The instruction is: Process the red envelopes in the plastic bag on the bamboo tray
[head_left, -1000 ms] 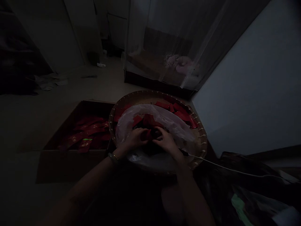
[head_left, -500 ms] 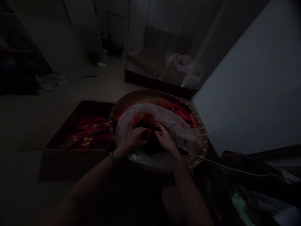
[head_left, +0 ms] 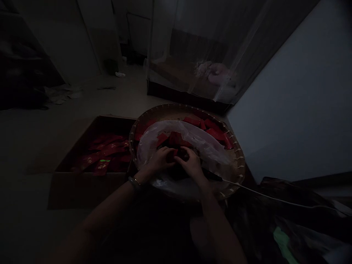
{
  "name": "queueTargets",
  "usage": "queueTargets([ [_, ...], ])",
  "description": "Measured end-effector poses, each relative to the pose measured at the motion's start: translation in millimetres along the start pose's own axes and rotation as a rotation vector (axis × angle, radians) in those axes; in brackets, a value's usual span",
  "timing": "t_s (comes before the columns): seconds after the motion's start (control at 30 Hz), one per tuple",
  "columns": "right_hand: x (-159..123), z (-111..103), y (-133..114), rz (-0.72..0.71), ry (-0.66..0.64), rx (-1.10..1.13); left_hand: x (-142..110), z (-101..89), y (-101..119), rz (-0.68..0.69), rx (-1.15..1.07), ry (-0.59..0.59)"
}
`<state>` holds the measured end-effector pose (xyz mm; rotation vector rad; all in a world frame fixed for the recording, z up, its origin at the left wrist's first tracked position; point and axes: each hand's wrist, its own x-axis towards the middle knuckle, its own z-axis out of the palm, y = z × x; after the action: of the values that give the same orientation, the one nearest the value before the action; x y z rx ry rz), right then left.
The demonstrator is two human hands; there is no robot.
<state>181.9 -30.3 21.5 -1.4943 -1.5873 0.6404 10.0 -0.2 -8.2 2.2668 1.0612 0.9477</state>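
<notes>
Dim light leaves most of the room murky, a pale wall (head_left: 297, 102) on the right being the brightest thing I have to steer by. At the centre, I have the left hand (head_left: 160, 160) closed on a small red packet (head_left: 175, 152), fingers on its far side and thumb on its near side. My right hand (head_left: 193, 165) bends in from the right, its thumb reaching to the packet and a gap showing behind the forefinger; I cannot tell whether it grips or merely steadies.

To handle this well, I would pinch lightly with the left so the packet, probably thin, does not crease, and leave the finer work at its edge to the right fingertips.

Just beyond the hands lie loose red pieces (head_left: 176, 138), ringed by a translucent plastic sheet (head_left: 210, 139) in a round woven tray (head_left: 239, 167). More red packets (head_left: 216, 134) line the tray's far right side. Beside the right wrist rests a dark handle (head_left: 214, 176) with a white cord (head_left: 271, 198); I'd steer the wrist clear of it.

On the left, a cardboard box (head_left: 82, 190) holds gold-marked packets (head_left: 110, 148). Netting (head_left: 203, 44) hangs on the far side.
</notes>
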Motion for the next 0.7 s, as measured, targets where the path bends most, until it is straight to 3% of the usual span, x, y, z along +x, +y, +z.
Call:
queueTargets([
  [0.1,2.2,0.5,4.0,0.010,0.010,-0.043,-0.4,-1.6,2.3,-0.026,-0.032,-0.002],
  [0.2,6.7,-10.9,9.3,0.048,0.033,0.086,-0.2,-2.6,2.2,-0.133,-0.091,-0.028],
  [0.3,9.7,-22.1,13.9,0.098,0.002,0.207,0.9,-1.5,-0.8,-0.244,-0.244,-0.155],
  [0.4,9.7,-21.7,14.5,0.119,-0.053,0.158,1.3,0.2,-4.1,-0.328,-0.426,-0.280],
  [0.57,8.0,-10.1,12.0,0.016,-0.006,-0.099,-0.2,-1.6,-2.4,-0.389,-0.548,-0.364],
  [0.7,7.9,-10.0,13.9,-0.027,0.021,0.015,0.9,-4.1,2.1,-0.408,-0.619,-0.424],
])
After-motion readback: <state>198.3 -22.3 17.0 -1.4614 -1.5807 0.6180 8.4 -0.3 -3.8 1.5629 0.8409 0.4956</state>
